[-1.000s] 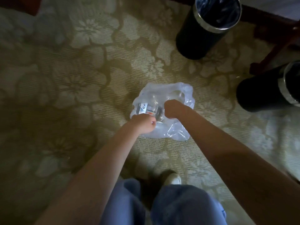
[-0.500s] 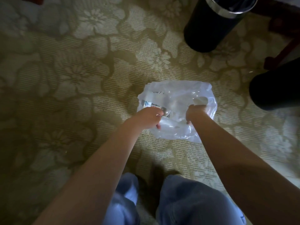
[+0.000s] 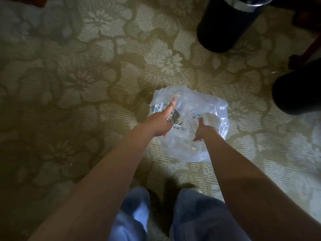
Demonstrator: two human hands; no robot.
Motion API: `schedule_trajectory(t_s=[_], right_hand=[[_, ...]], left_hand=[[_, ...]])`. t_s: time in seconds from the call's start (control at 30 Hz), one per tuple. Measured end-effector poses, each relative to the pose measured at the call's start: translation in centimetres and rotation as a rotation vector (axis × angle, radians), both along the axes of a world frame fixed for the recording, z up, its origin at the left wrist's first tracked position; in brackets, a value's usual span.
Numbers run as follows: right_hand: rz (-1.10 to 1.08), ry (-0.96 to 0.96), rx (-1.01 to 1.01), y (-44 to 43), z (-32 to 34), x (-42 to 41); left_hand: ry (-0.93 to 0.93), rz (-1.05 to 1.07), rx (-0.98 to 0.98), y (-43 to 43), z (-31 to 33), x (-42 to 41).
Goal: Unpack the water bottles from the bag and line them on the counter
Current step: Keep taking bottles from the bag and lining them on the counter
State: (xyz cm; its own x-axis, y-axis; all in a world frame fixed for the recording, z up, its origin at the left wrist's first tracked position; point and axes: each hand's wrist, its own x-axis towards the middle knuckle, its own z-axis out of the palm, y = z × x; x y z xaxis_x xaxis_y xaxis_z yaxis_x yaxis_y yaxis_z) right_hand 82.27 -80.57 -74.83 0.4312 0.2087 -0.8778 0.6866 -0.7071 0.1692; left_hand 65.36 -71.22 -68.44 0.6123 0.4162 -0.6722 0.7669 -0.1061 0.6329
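A clear plastic bag (image 3: 194, 150) lies on the patterned carpet in front of my feet. Water bottles with white and blue labels (image 3: 159, 107) show through the plastic. My left hand (image 3: 160, 121) is over the bag's left side with its forefinger stretched out along the plastic. My right hand (image 3: 202, 130) is at the bag's middle, fingers spread, thumb pointing up beside a white bottle cap (image 3: 211, 119). Neither hand grips anything that I can see.
A tall black bin with a metal rim (image 3: 225, 25) stands at the top right. A second black bin (image 3: 298, 91) is at the right edge, beside a dark red furniture leg (image 3: 311, 49). My legs in blue trousers (image 3: 196, 216) are below the bag.
Both hands let go of the bag's top and opened. The bag has spread wider on the carpet, and the view has moved closer to it.
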Motion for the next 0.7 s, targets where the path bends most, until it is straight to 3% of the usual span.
schedule_trajectory(t_s=[0.1,0.4,0.53,0.7], right_hand=[[-0.052,0.052,0.019,-1.0,-1.6,-0.1],[-0.379,0.056,0.497,-1.2,0.5,1.0],[-0.273,0.077,0.517,0.3,4.8,0.6],[-0.271,0.233,0.731,1.5,10.3,-3.0]], left_hand=[[0.006,-0.018,0.034,0.0,-0.7,0.3],[-0.035,0.124,0.015,-0.6,-2.3,1.1],[-0.062,0.172,0.037,-0.6,-1.2,-0.1],[-0.036,0.205,0.086,-0.5,1.4,-1.9]])
